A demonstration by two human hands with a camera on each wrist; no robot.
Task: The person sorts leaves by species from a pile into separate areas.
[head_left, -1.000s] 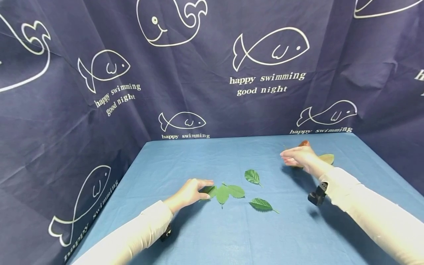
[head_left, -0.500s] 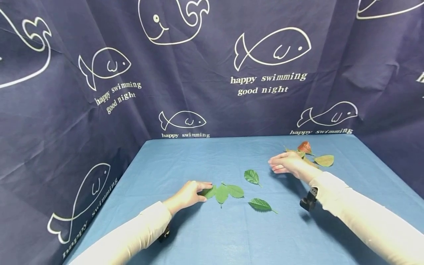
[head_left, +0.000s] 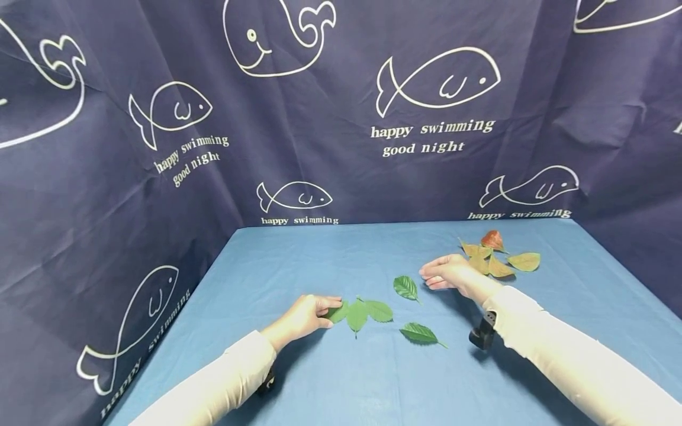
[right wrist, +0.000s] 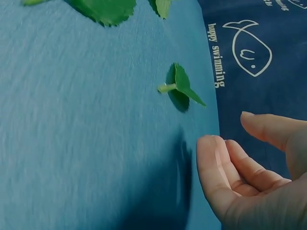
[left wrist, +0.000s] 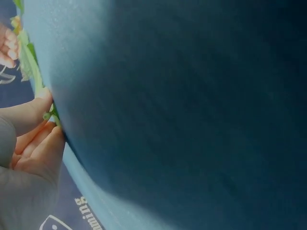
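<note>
Three green leaves (head_left: 357, 316) lie fanned together on the blue cloth in the head view. My left hand (head_left: 305, 313) rests at the leftmost of them, fingertips at its far edge and thumb at its near edge. In the left wrist view, the left thumb (left wrist: 36, 112) and fingertips stand a little apart at that leaf, with its stem end showing between them. My right hand (head_left: 450, 273) hovers just right of a separate serrated leaf (head_left: 406, 287), holding nothing, its thumb apart from the loosely bent fingers. Another serrated leaf (head_left: 419, 333) lies nearer me.
At the back right lies a group of yellow-brown leaves (head_left: 499, 267) with a reddish-brown leaf (head_left: 492, 239) and a yellowish-green leaf (head_left: 524, 261). A dark blue curtain (head_left: 351, 148) with white fish drawings borders the blue-covered table (head_left: 277, 260) at the back and sides.
My right hand has moved left and toward me, away from the brown leaves to beside the serrated leaf. My left hand has stayed at the leftmost leaf, thumb and fingers shifting slightly.
</note>
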